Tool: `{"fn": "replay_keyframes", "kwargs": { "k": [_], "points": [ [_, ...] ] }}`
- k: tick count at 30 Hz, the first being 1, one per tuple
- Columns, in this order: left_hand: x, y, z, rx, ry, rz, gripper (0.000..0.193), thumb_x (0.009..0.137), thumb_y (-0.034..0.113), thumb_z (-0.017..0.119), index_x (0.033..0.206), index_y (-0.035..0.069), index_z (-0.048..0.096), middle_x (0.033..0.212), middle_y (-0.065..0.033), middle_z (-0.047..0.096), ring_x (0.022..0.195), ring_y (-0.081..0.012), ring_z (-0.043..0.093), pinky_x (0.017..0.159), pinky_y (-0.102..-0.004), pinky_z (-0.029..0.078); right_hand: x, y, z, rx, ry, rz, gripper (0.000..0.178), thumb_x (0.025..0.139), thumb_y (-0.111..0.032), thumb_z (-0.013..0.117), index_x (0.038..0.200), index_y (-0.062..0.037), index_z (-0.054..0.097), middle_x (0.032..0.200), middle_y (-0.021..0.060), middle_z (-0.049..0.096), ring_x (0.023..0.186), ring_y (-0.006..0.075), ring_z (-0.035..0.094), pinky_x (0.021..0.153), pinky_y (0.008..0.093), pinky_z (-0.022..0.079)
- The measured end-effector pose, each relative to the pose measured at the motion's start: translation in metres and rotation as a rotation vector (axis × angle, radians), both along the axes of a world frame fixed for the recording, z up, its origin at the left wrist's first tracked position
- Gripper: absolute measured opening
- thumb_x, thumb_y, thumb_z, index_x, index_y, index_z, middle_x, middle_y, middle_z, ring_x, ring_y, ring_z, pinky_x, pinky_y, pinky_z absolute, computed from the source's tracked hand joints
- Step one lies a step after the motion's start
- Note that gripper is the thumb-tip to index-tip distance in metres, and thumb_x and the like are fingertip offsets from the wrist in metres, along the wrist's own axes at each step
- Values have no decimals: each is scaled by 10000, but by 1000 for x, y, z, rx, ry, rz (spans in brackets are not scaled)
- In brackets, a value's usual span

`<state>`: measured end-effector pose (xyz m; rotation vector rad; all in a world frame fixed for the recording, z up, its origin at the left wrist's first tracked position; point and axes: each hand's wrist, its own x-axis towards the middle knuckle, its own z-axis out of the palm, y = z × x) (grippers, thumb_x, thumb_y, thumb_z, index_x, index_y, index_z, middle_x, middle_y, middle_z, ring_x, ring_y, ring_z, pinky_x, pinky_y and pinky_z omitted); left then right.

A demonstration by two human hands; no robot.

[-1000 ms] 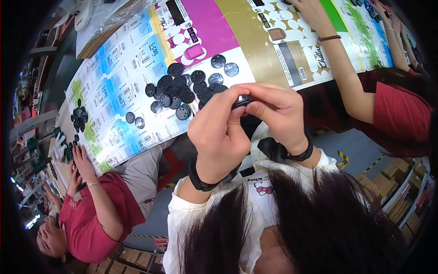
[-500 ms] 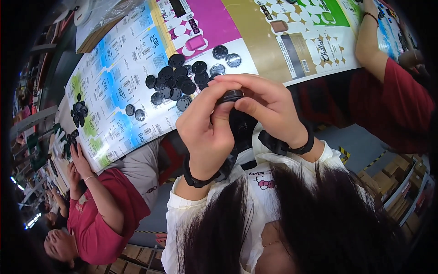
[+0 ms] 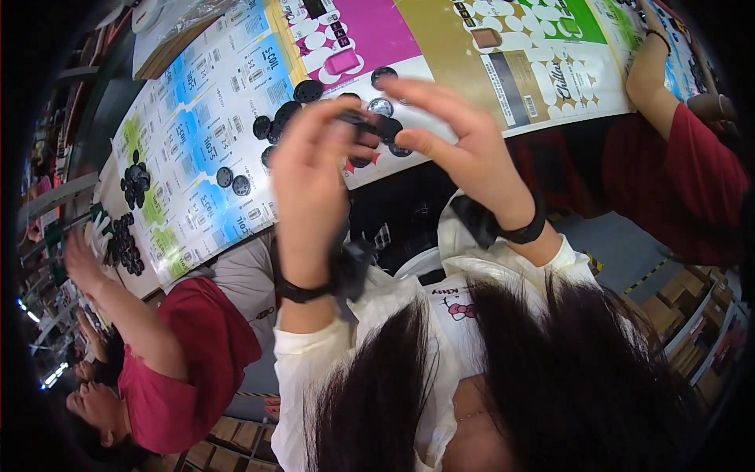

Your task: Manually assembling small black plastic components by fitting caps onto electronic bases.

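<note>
My left hand (image 3: 309,193) is smeared by motion above the near edge of the table, its fingers closed on a black round disc (image 3: 358,122). Beside it, my right hand (image 3: 476,153) has its thumb and fingers spread, with nothing between them. Under and behind both hands lies a loose heap of black discs with small holes (image 3: 307,91), partly hidden by the left hand. One black disc (image 3: 384,76) lies by the right fingertips. Two more discs (image 3: 241,185) lie apart from the heap, left of my left hand.
Printed sheets in blue, magenta and gold (image 3: 448,47) cover the table. Another disc heap (image 3: 135,185) lies at the left. A co-worker in a red shirt (image 3: 185,362) sits left; another red sleeve (image 3: 700,169) is at right. A wrapped board stack (image 3: 177,39) stands at the far left.
My hands have come apart from around the disc. The left has moved left with the disc, and the right has let go and spread its fingers. The left co-worker's arm has shifted.
</note>
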<state>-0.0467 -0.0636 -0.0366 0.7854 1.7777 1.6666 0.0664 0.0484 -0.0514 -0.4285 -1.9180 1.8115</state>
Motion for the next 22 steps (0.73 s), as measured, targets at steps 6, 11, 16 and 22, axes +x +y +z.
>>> {"fn": "replay_keyframes", "kwargs": {
  "k": [6, 11, 16, 22],
  "points": [
    [-167, -66, -43, -630, 809, 330, 305, 766, 53, 437, 1066, 16, 481, 1003, -178, 509, 875, -264, 522, 770, -315, 408, 13, 23, -16, 693, -189, 36, 304, 663, -14, 590, 963, -21, 537, 900, 75, 535, 813, 217, 533, 685, 260, 433],
    [-208, -74, -81, -915, 1061, 212, 359, 759, 113, 473, 1114, 67, 458, 1150, -222, 411, 1087, -333, 376, 905, -360, 298, -2, 15, -30, 705, -151, 150, 281, 635, -9, 596, 908, -18, 533, 875, 82, 508, 793, 242, 514, 678, 294, 429],
    [-156, -5, -48, -828, 1172, 82, 367, 738, 110, 489, 1092, 18, 461, 1186, -240, 354, 1086, -354, 355, 904, -355, 301, -23, 24, -37, 960, -144, 244, 273, 629, -13, 568, 897, -36, 519, 879, 93, 489, 806, 251, 505, 661, 313, 430],
    [-113, 98, 8, -414, 1020, -338, 368, 715, 171, 550, 1057, 45, 495, 1175, -201, 391, 1082, -362, 359, 908, -386, 287, -31, 33, -29, 958, -498, 386, 306, 669, -46, 531, 970, -70, 479, 953, 101, 462, 937, 265, 451, 752, 300, 400]
  ]
}}
